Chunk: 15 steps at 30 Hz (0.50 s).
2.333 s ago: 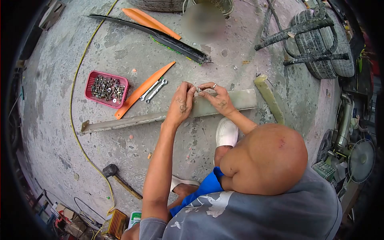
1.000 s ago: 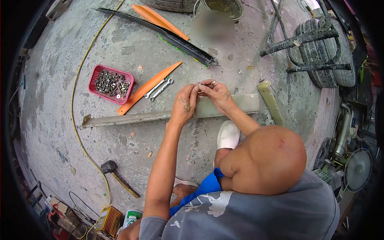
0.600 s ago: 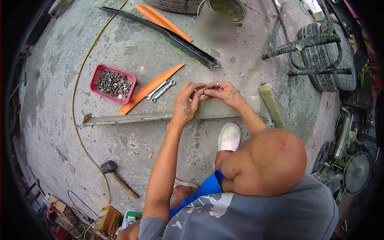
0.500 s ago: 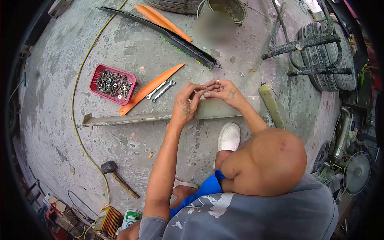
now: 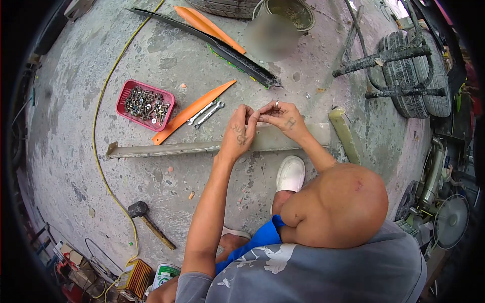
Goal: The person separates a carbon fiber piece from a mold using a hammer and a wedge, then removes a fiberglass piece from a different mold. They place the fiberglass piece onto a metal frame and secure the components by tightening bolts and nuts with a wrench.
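Observation:
My left hand (image 5: 239, 131) and my right hand (image 5: 284, 120) meet at the fingertips, both closed in a pinch. Whatever sits between the fingers is too small and hidden to name. Below them a long, narrow greyish panel (image 5: 166, 149) lies on the floor, its wider part (image 5: 303, 137) under my right hand. To the left of my hands are two wrenches (image 5: 209, 115), side by side next to an orange curved strip (image 5: 194, 111). Beyond that strip, a pink plastic basket (image 5: 119, 107) holds many bolts and nuts (image 5: 146, 105).
A rubber mallet (image 5: 150, 224) and a yellow hose (image 5: 101, 169) lie on the left. Farther off are a black trim strip (image 5: 212, 48), another orange piece (image 5: 209, 29) and a bucket (image 5: 306, 25). A pale-green block (image 5: 345, 134), tyres (image 5: 401, 76) and a fan (image 5: 451, 220) are on the right.
My hands stay together but their fingers have shifted, with the left wrist turned slightly. The view has moved a little; the objects on the floor lie as before.

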Available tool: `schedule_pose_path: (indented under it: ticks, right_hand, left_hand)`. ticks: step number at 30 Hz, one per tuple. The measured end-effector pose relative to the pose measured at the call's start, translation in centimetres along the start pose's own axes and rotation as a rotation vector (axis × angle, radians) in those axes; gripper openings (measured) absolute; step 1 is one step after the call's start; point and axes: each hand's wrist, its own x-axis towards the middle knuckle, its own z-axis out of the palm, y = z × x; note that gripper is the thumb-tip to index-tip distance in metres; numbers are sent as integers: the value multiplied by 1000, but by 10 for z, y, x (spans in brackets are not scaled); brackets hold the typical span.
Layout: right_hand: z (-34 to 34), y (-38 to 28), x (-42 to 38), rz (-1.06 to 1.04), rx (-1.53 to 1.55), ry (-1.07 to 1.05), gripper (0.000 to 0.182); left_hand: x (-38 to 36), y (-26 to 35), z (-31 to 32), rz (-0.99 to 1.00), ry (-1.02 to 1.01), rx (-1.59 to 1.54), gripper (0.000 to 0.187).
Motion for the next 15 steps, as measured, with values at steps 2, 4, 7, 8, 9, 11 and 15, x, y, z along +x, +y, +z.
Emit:
schedule_pose_path:
  ticks: [2,4,7,8,9,11,15]
  right_hand:
    - [1,1,0,-18,27,20,18]
    - [1,3,0,-39,47,40,16]
    - [1,1,-1,-19,92,17,15]
    - [1,0,-1,-19,92,15,15]
    - [1,0,-2,-20,96,6,15]
    - [1,0,-2,-21,101,-6,16]
    - [-4,-4,-2,17,55,-64,17]
  left_hand:
    - [0,0,-1,4,-14,48,24]
    - [0,0,-2,8,-27,97,26]
    - [0,6,-4,-33,-53,85,28]
    - [0,9,-4,-75,-47,32,28]
    - [-1,11,-4,-117,-40,-21,28]
    - [-2,9,-4,-81,-26,-18,28]
    - [-1,1,-3,-26,10,25,31]
